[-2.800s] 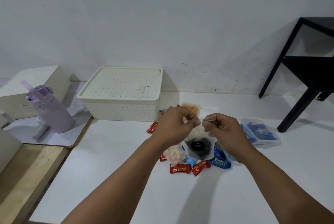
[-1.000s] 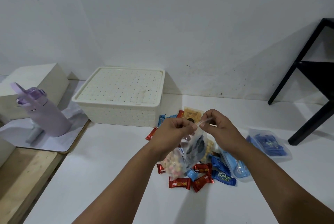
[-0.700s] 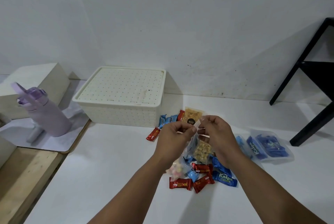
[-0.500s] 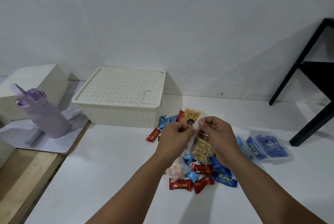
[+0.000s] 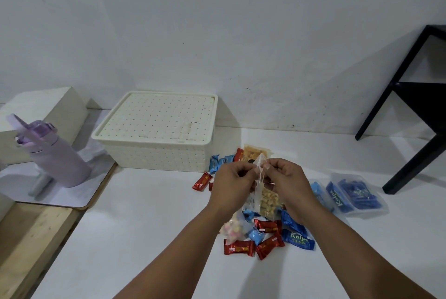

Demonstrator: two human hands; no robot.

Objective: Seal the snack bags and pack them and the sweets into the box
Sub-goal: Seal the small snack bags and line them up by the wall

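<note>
Both hands, left hand [image 5: 233, 179] and right hand [image 5: 284, 178], pinched the clear snack bag's [image 5: 261, 192] top; uneven pressing would probably leave its seal gapped.

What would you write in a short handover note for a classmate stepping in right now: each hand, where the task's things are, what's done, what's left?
Left hand and right hand both pinch the top edge of a clear snack bag held above the table.
Red sweets, blue sweets and another snack bag lie loose under the hands; a pouch of blue packs sits to the right.
The box is behind, lid on.
Done: nothing packed.
Left: finish sealing, open the box, pack everything.
</note>
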